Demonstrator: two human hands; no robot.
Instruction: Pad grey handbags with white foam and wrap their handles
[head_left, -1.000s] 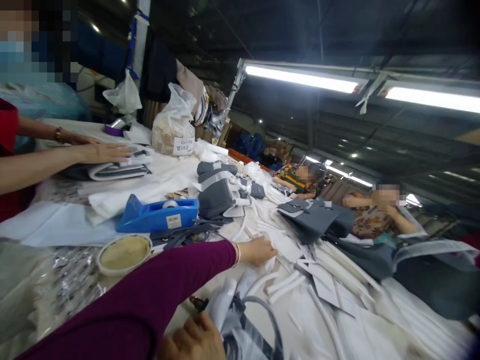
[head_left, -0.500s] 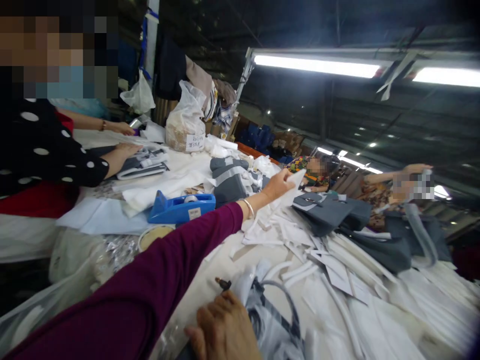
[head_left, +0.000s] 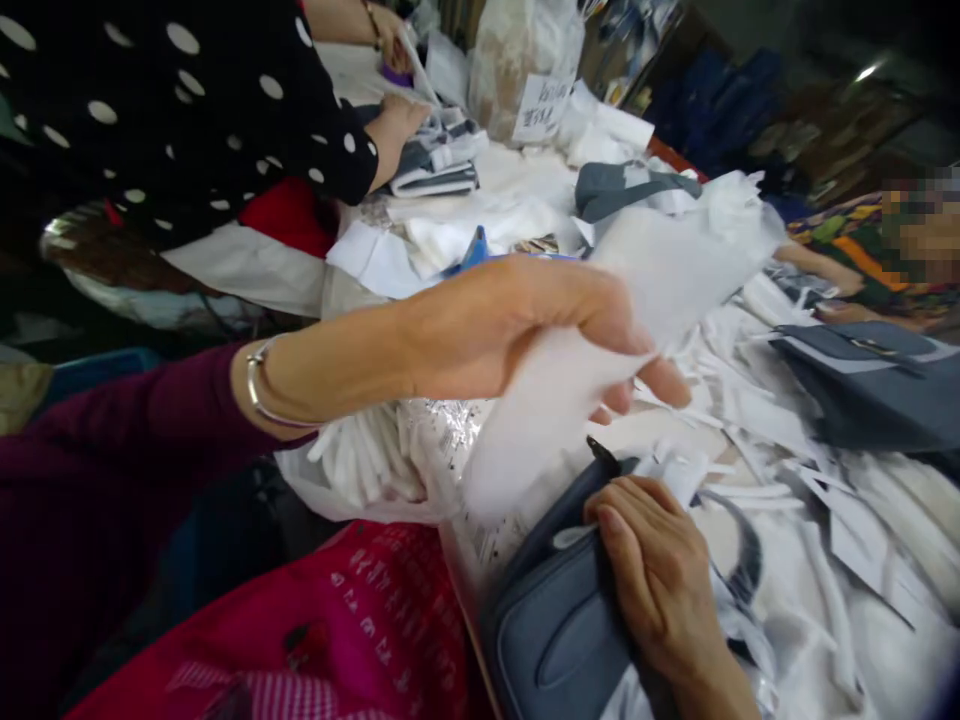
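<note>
The left hand [head_left: 517, 325], reaching in on a maroon sleeve [head_left: 97, 450] with a bangle [head_left: 259, 395] at the wrist, is partly closed on a thin white sheet [head_left: 607, 340], which is pinched among the fingers and hangs in loose folds across the middle of the view. The right hand [head_left: 656, 570] lies lower, curled around the top edge of a padded gray bag [head_left: 562, 630], with a narrow white strip [head_left: 576, 536] just at its fingertips; whether that strip is gripped is hard to tell. A small dark tip [head_left: 601, 450] pokes up just beyond that hand. Below the left forearm, a clear plastic bag [head_left: 367, 465] holds a bundle of white strips, and a pink printed bag [head_left: 322, 620] lies beside the gray bag. Loose white strips and paper scraps [head_left: 757, 425] cover the worktop [head_left: 739, 535] to the right, with another gray bag [head_left: 870, 385] lying on them. Farther off, a co-worker in a polka-dot top [head_left: 187, 100] rests a hand [head_left: 401, 125] on folded gray pieces [head_left: 439, 165] - near a tied clear sack [head_left: 525, 65] of pale material with a paper label [head_left: 544, 105]. A blue tape dispenser [head_left: 474, 255] is mostly hidden behind the left hand.
</note>
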